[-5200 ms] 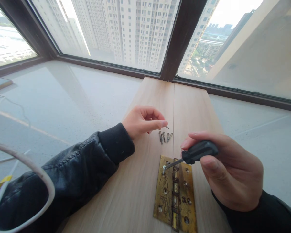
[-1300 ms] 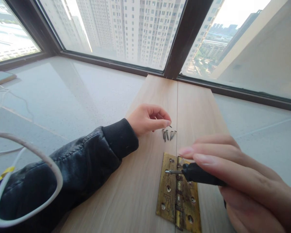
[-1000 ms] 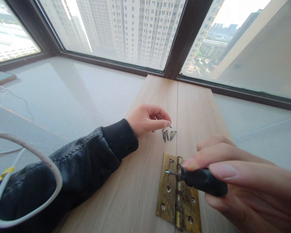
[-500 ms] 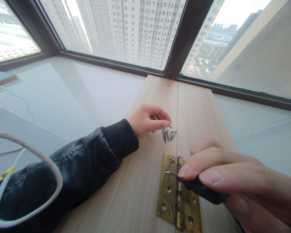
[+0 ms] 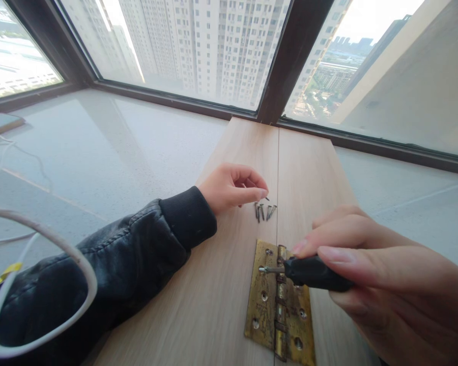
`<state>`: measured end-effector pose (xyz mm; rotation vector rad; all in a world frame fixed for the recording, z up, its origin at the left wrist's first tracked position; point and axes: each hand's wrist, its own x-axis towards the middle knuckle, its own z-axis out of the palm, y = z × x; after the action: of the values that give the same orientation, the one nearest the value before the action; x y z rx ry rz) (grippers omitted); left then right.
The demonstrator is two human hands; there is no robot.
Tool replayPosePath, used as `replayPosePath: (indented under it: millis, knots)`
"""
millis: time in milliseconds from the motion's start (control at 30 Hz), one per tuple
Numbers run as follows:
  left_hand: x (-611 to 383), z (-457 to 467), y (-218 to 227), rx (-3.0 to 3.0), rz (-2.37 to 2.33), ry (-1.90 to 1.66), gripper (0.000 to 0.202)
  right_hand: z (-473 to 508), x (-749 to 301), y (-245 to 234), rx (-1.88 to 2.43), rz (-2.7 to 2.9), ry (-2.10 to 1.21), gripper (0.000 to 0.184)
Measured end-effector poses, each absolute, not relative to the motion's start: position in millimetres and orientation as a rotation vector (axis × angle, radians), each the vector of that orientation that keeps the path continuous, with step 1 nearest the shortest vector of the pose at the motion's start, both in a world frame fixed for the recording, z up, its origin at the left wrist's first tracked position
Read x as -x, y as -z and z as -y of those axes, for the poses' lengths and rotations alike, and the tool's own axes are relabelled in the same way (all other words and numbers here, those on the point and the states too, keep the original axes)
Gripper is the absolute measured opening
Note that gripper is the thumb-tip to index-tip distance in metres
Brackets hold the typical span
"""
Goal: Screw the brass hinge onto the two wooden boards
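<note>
Lower right: right hand cropped by edge.
Screwdriver partly covered by it; mid-frame, left hand mostly hides thin piece.

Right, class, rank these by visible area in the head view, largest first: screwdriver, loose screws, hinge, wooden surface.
1. Wooden surface
2. Hinge
3. Screwdriver, partly covered
4. Loose screws, too alike to rank among themselves

Hinge gold-brown — dark blotches and scratchy marks. Screwdriver handle black, shaft silver. Little screws grey. Boards pale tan, soft wood lines. Sleeve black. Ledge white — tiny dots. Cord white, tag yellow. Window frame dark brown.
</note>
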<state>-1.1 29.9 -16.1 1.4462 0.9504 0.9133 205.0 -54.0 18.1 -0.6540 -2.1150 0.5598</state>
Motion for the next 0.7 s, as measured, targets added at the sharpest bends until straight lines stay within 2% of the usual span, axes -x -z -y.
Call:
replayPosePath:
  millis: [167,267,500,700]
  knots:
    - [1.1,-30.8,17.5,-1.449,-0.944,-0.914,0.012,59.5,-203.4,-21.0,0.697,2.152,-0.396,0.015]
    - [1.5,-30.6,17.5,-1.448,-0.945,-0.919,0.012,66.7,-201.0,-20.1,0.659,2.079,-0.518,0.012]
    - [1.7,-31.2,15.9,-1.466,-0.945,-0.904,0.011,64.9,-198.0,-11.2,0.67,1.905,-0.901,0.018]
    - [1.7,-31.1,16.6,-1.46,-0.949,-0.898,0.011,59.6,-198.2,-13.1,0.684,1.881,-0.97,0.022]
